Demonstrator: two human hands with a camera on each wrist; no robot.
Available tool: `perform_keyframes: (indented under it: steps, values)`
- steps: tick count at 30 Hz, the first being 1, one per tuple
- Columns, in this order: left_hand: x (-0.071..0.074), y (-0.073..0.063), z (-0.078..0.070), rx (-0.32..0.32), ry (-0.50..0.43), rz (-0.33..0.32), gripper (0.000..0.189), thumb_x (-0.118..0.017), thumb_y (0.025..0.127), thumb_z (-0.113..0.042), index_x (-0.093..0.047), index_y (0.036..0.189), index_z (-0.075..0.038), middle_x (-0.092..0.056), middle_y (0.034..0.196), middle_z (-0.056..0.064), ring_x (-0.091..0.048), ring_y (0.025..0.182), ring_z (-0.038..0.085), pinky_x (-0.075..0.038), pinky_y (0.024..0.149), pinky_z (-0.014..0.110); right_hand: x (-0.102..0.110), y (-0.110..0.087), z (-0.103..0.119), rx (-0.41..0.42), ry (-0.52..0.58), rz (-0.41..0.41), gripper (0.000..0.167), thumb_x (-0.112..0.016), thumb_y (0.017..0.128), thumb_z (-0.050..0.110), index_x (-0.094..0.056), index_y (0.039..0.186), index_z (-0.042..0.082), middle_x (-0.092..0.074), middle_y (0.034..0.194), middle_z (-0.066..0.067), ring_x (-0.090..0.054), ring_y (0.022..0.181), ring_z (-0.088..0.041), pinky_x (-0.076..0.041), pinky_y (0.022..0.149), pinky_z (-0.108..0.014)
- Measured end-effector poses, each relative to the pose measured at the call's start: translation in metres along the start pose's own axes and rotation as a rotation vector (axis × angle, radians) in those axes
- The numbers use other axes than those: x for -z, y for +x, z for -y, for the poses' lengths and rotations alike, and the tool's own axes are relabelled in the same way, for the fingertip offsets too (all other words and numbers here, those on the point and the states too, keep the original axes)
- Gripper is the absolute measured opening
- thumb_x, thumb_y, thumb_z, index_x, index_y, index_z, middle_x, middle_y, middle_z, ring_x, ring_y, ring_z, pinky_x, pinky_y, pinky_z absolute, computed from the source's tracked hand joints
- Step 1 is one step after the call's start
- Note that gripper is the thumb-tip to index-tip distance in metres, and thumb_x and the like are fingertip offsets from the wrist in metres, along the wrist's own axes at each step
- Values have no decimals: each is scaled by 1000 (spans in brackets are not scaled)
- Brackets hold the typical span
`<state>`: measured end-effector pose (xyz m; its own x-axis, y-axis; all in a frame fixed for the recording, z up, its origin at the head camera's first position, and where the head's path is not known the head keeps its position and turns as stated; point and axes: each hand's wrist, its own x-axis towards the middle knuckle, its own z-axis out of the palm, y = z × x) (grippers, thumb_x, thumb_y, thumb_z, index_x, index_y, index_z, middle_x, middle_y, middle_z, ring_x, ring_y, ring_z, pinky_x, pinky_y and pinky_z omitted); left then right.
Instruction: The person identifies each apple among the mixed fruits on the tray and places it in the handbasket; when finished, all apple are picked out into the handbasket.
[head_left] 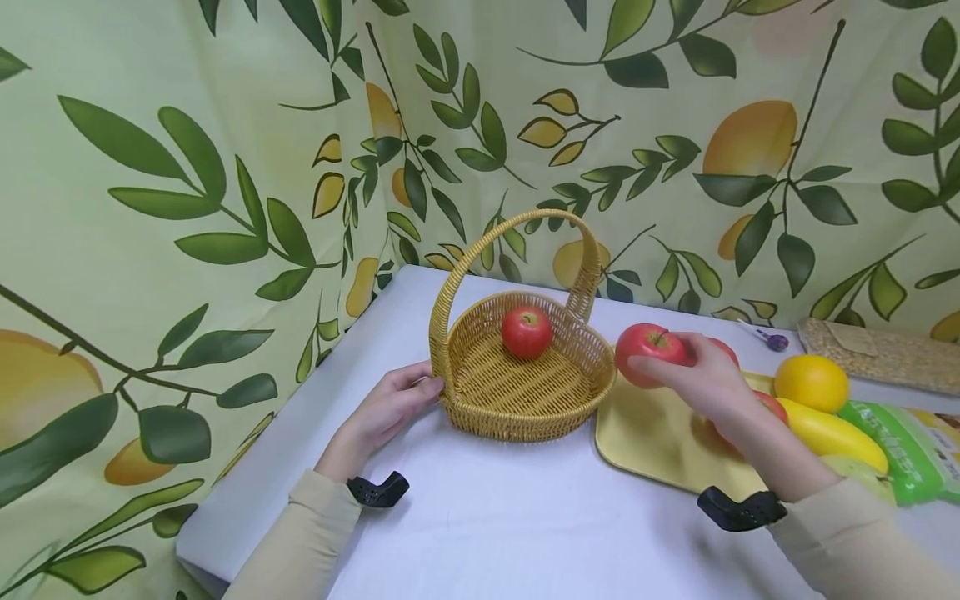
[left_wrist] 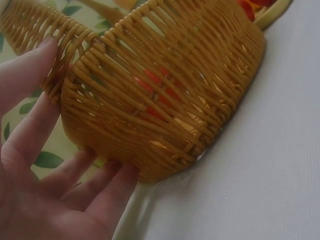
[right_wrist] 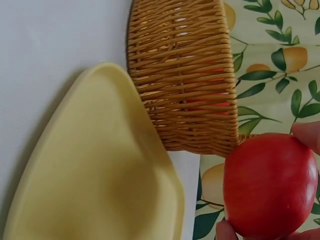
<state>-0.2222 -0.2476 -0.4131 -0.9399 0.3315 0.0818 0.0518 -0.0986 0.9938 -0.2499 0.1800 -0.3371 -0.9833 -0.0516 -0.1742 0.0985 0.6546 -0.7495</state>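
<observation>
A wicker basket (head_left: 517, 425) with a tall arched handle stands on the table, and one red apple (head_left: 527, 332) lies inside it. My left hand (head_left: 392, 404) holds the basket's left side at the foot of the handle. In the left wrist view the thumb (left_wrist: 35, 70) lies against the weave and the other fingers touch the basket wall. Just right of the basket rim, my right hand (head_left: 708, 375) grips another red apple (head_left: 647, 354) between thumb and fingers. The right wrist view shows this held apple (right_wrist: 270, 185) overlapping the basket's edge.
A yellow tray (head_left: 645, 450) sits beside the basket, with more red apples (head_left: 770, 406) on it partly behind my right arm. An orange (head_left: 812, 383), a yellow banana-like fruit (head_left: 840, 435), a green bag (head_left: 900, 450) and a woven mat (head_left: 885, 354) lie farther right. A patterned curtain (head_left: 480, 125) hangs behind.
</observation>
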Motion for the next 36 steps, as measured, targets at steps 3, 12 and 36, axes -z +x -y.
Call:
perform_keyframes:
  steps: [3, 12, 36]
  values:
    - [0, 0, 0, 9, 1, -3, 16, -62, 100, -9, -68, 114, -5, -54, 137, 20, -57, 121, 19, -46, 107, 32, 1, 1, 5, 3, 11, -2, 114, -66, 85, 73, -20, 160, 0, -38, 150, -29, -37, 131, -48, -50, 95, -61]
    - [0, 1, -1, 0, -6, 10, 9, -62, 100, -9, -69, 106, -8, -47, 142, 29, -53, 126, 20, -45, 108, 31, 0, 2, 20, 36, -17, 8, 113, -65, 83, 76, -23, 160, 5, -40, 151, -26, -37, 132, -47, -52, 92, -59]
    - [0, 0, 1, -25, -20, 21, 11, -62, 100, -7, -70, 107, -9, -51, 138, 27, -57, 122, 20, -46, 107, 34, -14, 11, 51, 166, -31, 192, 96, -75, 86, 60, -33, 158, 13, -46, 146, -19, -41, 132, -41, -53, 91, -57]
